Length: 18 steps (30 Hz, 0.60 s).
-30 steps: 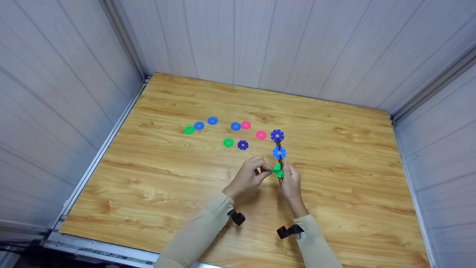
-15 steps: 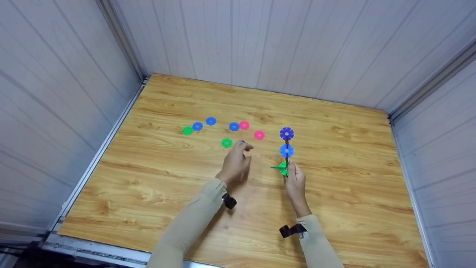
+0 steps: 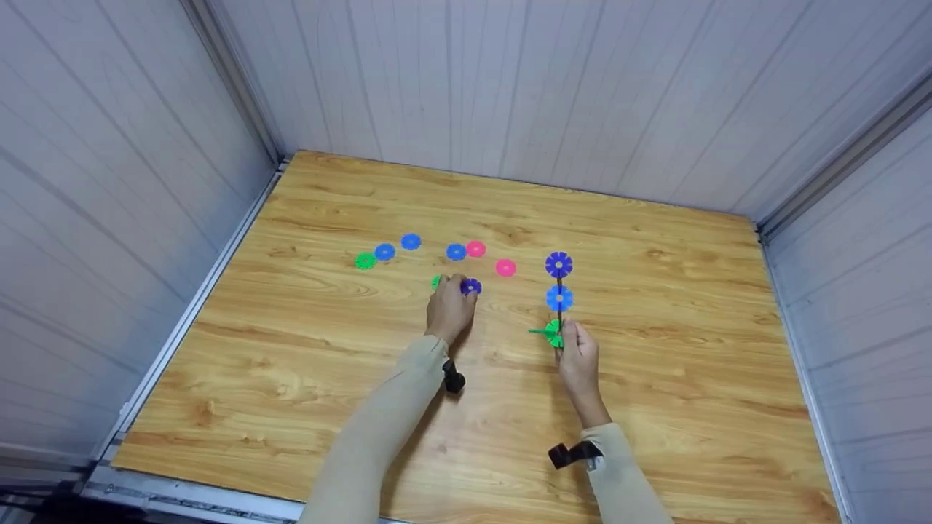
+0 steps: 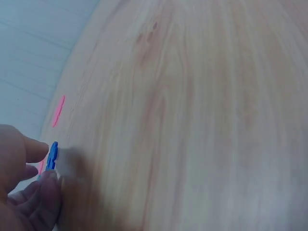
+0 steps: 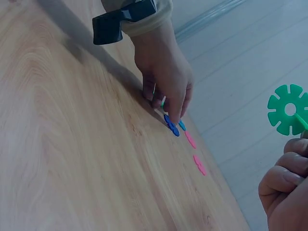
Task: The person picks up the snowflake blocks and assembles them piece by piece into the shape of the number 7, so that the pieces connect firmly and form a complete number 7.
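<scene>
My left hand (image 3: 449, 309) is at a dark blue notched disc (image 3: 473, 287) lying on the table, thumb and finger pinching its edges; the left wrist view shows the disc (image 4: 52, 156) between them. Under the fingers a green disc (image 3: 435, 282) is partly covered. My right hand (image 3: 580, 364) grips the lower end of a joined string: a green disc (image 3: 553, 333) with another green disc (image 3: 537, 331) sticking out leftward, a blue disc (image 3: 559, 298) above, then a dark blue disc (image 3: 558, 264). Edge-on pieces link them; my fingers hide the lowest part.
Behind the left hand lie a green disc (image 3: 365, 260), several blue discs (image 3: 411, 241) and two pink discs (image 3: 505, 268). The wooden table (image 3: 655, 327) is bounded by pale panel walls (image 3: 510, 87) at the back and both sides.
My left hand has let go of the green piece on the string and moved left to the dark blue disc. My right hand, with the string, has shifted slightly right.
</scene>
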Tool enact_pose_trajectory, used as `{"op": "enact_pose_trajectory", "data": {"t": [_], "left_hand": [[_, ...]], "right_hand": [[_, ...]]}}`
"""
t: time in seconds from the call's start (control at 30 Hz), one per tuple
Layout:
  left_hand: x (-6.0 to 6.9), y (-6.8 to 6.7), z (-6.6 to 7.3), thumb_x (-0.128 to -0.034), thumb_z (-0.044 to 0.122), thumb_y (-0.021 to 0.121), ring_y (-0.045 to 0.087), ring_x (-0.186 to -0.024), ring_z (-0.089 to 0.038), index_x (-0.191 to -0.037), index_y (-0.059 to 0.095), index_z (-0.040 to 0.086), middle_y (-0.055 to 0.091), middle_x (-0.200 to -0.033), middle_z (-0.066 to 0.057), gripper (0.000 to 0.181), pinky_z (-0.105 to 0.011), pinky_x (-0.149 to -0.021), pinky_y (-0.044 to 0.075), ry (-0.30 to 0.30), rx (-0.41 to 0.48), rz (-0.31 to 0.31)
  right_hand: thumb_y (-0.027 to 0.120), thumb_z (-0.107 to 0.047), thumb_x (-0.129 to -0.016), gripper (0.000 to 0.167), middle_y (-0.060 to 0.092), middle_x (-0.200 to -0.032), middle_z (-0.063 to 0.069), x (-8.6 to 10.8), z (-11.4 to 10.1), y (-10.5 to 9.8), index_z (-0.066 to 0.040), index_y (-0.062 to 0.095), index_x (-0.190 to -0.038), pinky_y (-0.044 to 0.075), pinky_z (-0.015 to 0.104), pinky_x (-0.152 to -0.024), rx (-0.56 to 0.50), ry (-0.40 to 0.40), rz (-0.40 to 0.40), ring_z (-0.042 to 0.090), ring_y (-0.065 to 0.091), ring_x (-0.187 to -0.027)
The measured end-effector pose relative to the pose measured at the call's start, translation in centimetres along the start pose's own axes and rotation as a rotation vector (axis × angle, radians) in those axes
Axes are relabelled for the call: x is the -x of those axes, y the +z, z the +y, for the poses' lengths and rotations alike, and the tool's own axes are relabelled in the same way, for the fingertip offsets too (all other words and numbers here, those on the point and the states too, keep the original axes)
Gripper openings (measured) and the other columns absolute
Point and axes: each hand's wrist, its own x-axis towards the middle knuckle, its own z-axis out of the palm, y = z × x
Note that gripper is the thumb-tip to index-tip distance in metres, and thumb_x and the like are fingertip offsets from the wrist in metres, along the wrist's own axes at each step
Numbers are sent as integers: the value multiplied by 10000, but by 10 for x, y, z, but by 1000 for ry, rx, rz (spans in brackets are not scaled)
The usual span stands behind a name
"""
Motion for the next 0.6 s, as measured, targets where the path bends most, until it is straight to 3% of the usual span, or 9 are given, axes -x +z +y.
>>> {"op": "enact_pose_trajectory", "data": {"t": [0.13, 0.27, 0.43, 0.6], "left_hand": [[-1, 2, -1, -979, 296, 637, 633, -1039, -342, -1343, 583, 47, 595, -1203, -150, 445, -471, -852, 535, -71, -13, 4], [0, 4, -1, -966, 323, 660, 638, -1005, -342, -1330, 576, 59, 593, -1177, -139, 458, -473, -822, 541, -82, -34, -3], [3, 3, -1, -929, 277, 716, 640, -960, -342, -1224, 573, 68, 550, -1143, -121, 389, -474, -783, 545, -50, -19, 9], [6, 3, -3, -897, 227, 755, 654, -1001, -313, -1173, 556, 103, 631, -1139, -111, 362, -467, -783, 546, 17, 3, 16]], "right_hand": [[355, -96, -1084, 397, 381, -531, -32, 1, 1, 1, 196, 514, -866, 289, 175, -402, -6, 2, 1, 92, 338, -441], [363, -90, -1081, 385, 395, -536, -25, 1, 0, 1, 166, 533, -851, 298, 178, -405, 10, 7, 15, 77, 354, -444], [365, -81, -1079, 372, 409, -545, 3, -1, -2, -1, 147, 538, -842, 300, 179, -412, 32, 14, 16, 56, 363, -447], [379, -104, -1080, 372, 419, -551, 12, -3, -4, -2, 128, 552, -847, 297, 177, -406, 30, 22, 31, 45, 361, -441]]}}
